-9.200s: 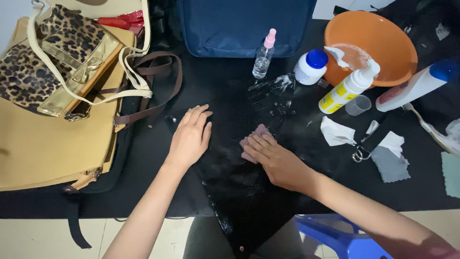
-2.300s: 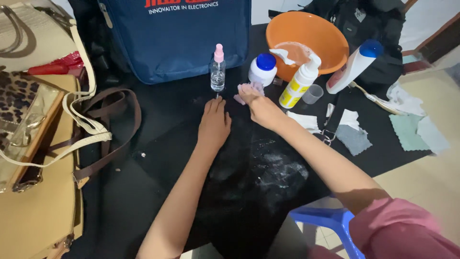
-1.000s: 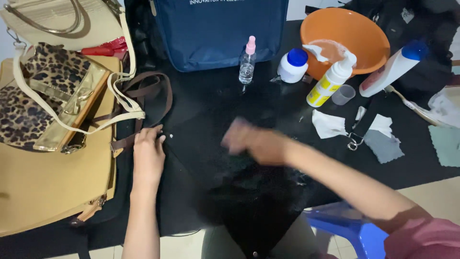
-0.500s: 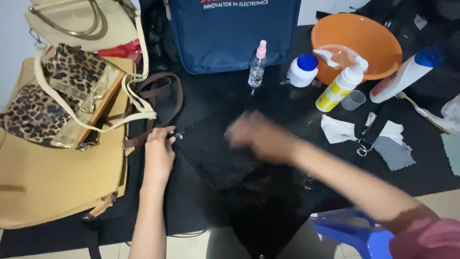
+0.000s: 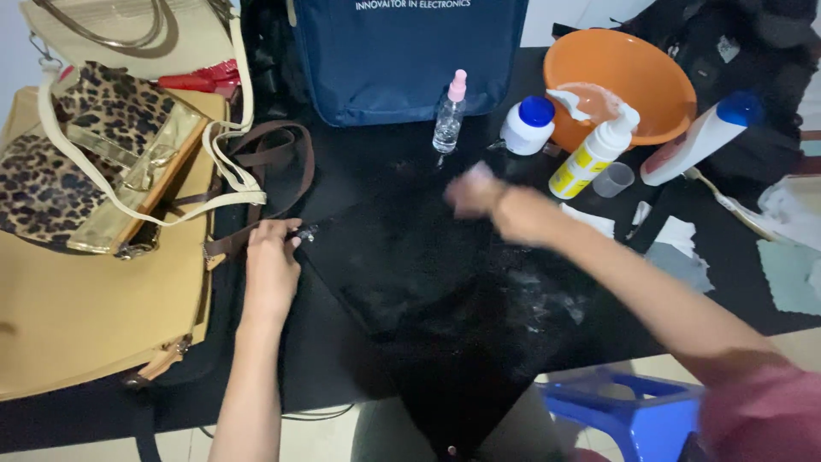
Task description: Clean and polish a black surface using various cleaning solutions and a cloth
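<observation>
A black bag point(image 5: 445, 291) lies flat on the dark table, its surface streaked with white foam. My left hand point(image 5: 272, 261) pinches its left corner by a small metal fitting. My right hand point(image 5: 472, 192) is blurred over the bag's upper part and presses a small pinkish cloth onto it. A small clear spray bottle point(image 5: 449, 115) with a pink cap stands just beyond the bag.
A blue bag point(image 5: 402, 56) stands at the back. An orange basin point(image 5: 624, 73), white jar point(image 5: 528, 127), yellow-and-white pump bottle point(image 5: 590, 154), white tube point(image 5: 701, 137) and cloths sit right. Leopard-print and tan handbags point(image 5: 94, 180) lie left. A blue stool point(image 5: 633, 411) is below.
My right hand has swept with the cloth from the bag's middle up toward its top right. My left hand has stayed on the left corner.
</observation>
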